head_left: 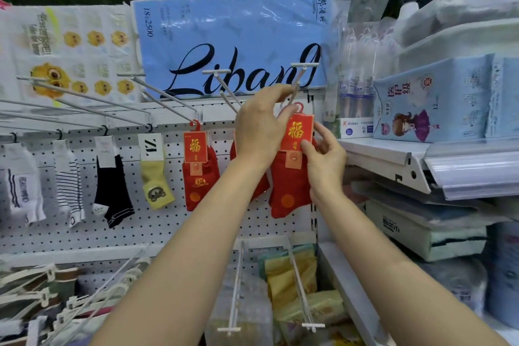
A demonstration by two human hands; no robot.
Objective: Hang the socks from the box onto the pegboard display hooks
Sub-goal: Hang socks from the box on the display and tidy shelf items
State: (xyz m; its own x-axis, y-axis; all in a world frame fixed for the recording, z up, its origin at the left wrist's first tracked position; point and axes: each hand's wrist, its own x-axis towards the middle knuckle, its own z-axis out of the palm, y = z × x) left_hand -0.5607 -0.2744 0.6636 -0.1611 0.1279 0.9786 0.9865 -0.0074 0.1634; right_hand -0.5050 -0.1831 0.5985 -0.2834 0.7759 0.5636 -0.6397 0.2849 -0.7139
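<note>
Socks [289,185] hang toe-down (long axis vertical), both hands [259,129] [325,161] pinching their card.

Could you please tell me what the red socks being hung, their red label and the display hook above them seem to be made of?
Red socks: soft matte knit fabric, apparently. Red label: glossy card with shiny gold print. Display hook: thin white rod, probably coated metal wire.
</note>
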